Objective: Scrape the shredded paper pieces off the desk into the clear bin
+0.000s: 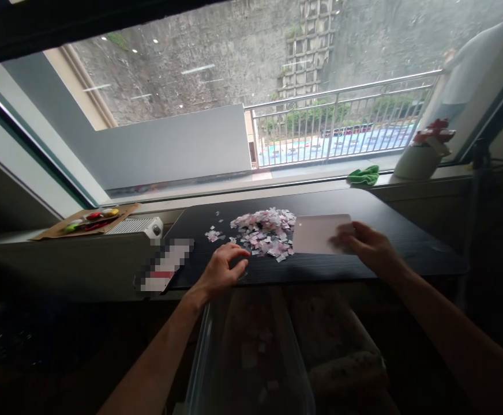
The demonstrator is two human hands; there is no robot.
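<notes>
A loose pile of small pale pink and white paper pieces (269, 227) lies on the black tabletop (342, 202). My right hand (370, 245) grips a flat, pale rectangular card (316, 230) by its right end; the card's left edge meets the pile's right side. The fingers of that hand are a little blurred. My left hand (228, 265) is at the pile's front left, over the table's near edge, its fingers curved and the thumb apart from them. Nothing plainly shows in its grasp. A few stray pieces (214, 234) lie left of the pile.
Below the table's front edge stands a clear plastic bin (301, 369) with some paper pieces inside. A pixelated item (167, 268) lies at the left corner. A green cloth (364, 175) and a white pot (418, 160) sit along the window sill. Beyond the glass stands a person (476, 63).
</notes>
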